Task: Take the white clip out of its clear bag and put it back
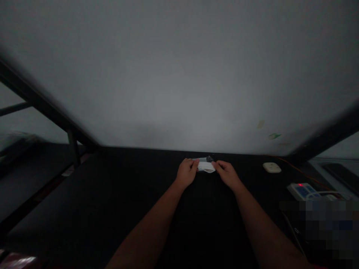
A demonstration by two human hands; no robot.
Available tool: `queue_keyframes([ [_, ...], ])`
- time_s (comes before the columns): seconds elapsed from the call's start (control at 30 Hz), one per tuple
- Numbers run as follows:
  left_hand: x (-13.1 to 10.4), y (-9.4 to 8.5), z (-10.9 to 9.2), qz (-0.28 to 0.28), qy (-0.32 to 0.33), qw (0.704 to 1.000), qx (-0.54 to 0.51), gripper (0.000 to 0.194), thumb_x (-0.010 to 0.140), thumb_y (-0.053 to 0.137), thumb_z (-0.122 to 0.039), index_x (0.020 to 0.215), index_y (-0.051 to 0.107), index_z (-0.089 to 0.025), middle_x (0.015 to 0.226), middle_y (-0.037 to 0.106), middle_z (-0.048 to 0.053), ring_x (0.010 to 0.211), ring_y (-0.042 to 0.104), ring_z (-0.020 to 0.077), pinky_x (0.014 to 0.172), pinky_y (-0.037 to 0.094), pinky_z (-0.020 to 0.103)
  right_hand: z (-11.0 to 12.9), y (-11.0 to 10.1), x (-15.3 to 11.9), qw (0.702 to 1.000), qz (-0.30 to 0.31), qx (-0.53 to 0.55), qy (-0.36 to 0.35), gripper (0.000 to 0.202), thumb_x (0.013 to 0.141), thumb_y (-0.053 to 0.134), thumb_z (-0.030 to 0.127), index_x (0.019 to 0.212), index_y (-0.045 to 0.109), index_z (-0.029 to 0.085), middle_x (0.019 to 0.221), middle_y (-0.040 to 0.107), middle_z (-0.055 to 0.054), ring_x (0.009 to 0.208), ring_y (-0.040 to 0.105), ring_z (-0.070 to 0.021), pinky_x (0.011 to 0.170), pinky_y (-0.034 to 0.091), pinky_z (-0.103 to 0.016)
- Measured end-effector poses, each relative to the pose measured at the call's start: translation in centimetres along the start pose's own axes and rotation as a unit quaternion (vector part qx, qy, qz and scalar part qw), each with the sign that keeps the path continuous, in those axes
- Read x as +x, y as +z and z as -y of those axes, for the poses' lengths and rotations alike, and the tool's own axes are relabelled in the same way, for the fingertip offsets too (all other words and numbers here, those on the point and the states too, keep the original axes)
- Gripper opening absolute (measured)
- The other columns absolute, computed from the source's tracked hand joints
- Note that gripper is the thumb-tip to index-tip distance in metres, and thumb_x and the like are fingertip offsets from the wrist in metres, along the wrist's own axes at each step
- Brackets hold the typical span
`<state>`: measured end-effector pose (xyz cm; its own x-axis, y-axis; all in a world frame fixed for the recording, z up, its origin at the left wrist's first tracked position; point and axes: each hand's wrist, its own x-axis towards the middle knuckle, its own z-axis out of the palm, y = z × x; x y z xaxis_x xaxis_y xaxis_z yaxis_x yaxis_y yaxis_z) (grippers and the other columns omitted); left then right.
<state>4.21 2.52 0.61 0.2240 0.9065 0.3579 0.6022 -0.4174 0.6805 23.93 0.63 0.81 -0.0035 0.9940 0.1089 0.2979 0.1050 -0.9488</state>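
Note:
A small white item in clear plastic wrapping (206, 166) is held up between my two hands, over the far part of the black table (126, 194). My left hand (187, 172) pinches its left end, thumb on top. At its right end, my right hand (226, 173) is closed on it between thumb and fingers. The clear, crinkled part of the wrapping shows along the upper edge. What exactly the white item is cannot be made out in the dim light.
A white rounded case (272, 167) lies to the right. Beyond it are a power strip (304, 191) with a red light and an orange cable (305, 173). A grey wall (179, 82) rises behind the table. Dark frame bars (73, 147) stand at the left.

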Motion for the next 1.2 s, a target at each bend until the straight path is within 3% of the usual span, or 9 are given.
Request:
queue_keyframes([
  [0.2,-0.10,-0.03,-0.15,-0.018,-0.010,1.000,-0.013,0.051,0.101,0.041,-0.041,0.060,0.064,-0.021,0.064,0.062,0.002,0.069,0.057,0.0177,0.068,0.043,0.030,0.60,-0.12,-0.32,0.999,0.010,0.022,0.024,0.051,0.078,0.060,0.067,0.055,0.052,0.023,0.046,0.042,0.005,0.045,0.036,-0.0114,0.044,0.027,-0.026],
  [0.33,-0.17,-0.04,-0.22,-0.024,-0.016,1.000,-0.006,0.046,0.100,0.045,-0.041,0.065,0.067,-0.020,0.065,0.061,0.002,0.070,0.057,0.0175,0.067,0.043,0.029,0.69,-0.21,-0.33,0.997,0.014,0.057,0.042,0.046,0.077,0.062,0.067,0.064,0.058,0.023,0.042,0.048,0.005,0.040,0.036,-0.0107,0.042,0.026,-0.025],
  [0.5,-0.33,0.08,-0.14,-0.041,-0.021,0.999,-0.027,0.031,0.096,0.053,-0.039,0.079,0.071,-0.020,0.072,0.065,0.002,0.071,0.057,0.0169,0.067,0.045,0.029,0.37,-0.22,-0.14,0.985,0.013,0.158,0.065,0.042,0.067,0.076,0.059,0.082,0.066,0.021,0.066,0.071,-0.002,0.048,0.055,-0.0138,0.044,0.040,-0.026],
  [0.63,-0.48,0.04,-0.10,-0.041,-0.016,0.996,-0.078,0.016,0.091,0.061,-0.031,0.096,0.071,-0.021,0.085,0.069,0.003,0.074,0.060,0.0165,0.065,0.048,0.028,-0.01,-0.27,0.01,0.979,-0.003,0.196,0.049,0.040,0.066,0.079,0.053,0.089,0.070,0.021,0.071,0.073,-0.005,0.058,0.064,-0.0182,0.048,0.044,-0.028],
  [1.03,-0.66,-0.28,0.03,-0.033,-0.020,0.998,-0.057,0.025,0.081,0.071,-0.016,0.105,0.071,-0.025,0.090,0.066,0.002,0.083,0.062,0.0185,0.070,0.052,0.030,-0.15,-0.61,0.01,0.990,-0.029,0.135,0.029,0.036,0.072,0.074,0.046,0.097,0.080,0.022,0.061,0.067,-0.001,0.051,0.048,-0.0124,0.051,0.040,-0.028],
  [1.2,-0.64,-0.17,0.06,-0.031,0.002,0.999,-0.031,0.031,0.077,0.077,-0.023,0.106,0.066,-0.023,0.102,0.069,0.004,0.098,0.063,0.0228,0.087,0.051,0.038,-0.09,-0.62,0.01,0.988,-0.041,0.147,0.036,0.036,0.071,0.076,0.046,0.098,0.080,0.022,0.061,0.066,-0.001,0.052,0.047,-0.0128,0.051,0.039,-0.028],
])
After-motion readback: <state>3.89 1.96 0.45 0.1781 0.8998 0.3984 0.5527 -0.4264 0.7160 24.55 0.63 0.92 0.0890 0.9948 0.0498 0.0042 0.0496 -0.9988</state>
